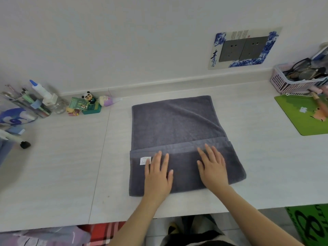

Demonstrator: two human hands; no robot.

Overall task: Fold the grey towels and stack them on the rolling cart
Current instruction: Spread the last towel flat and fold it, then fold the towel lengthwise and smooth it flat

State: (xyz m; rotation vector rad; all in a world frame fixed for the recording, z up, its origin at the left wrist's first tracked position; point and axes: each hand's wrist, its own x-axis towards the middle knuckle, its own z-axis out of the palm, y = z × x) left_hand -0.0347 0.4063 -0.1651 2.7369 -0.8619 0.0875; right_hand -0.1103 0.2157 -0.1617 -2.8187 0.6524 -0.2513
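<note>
grey towel on desk | near flap folded | left hand, right hand flat on flap

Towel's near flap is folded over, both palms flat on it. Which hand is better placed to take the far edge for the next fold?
Probably right. The right hand lies flat with fingertips nearly at the flap's edge, closer to the grey towel's far part. The left hand sits nearer, beside the white label.

Soft, even indoor light, faint shadows, wide-angle bending at edges, left edge blurred, slightly soft overall
</note>
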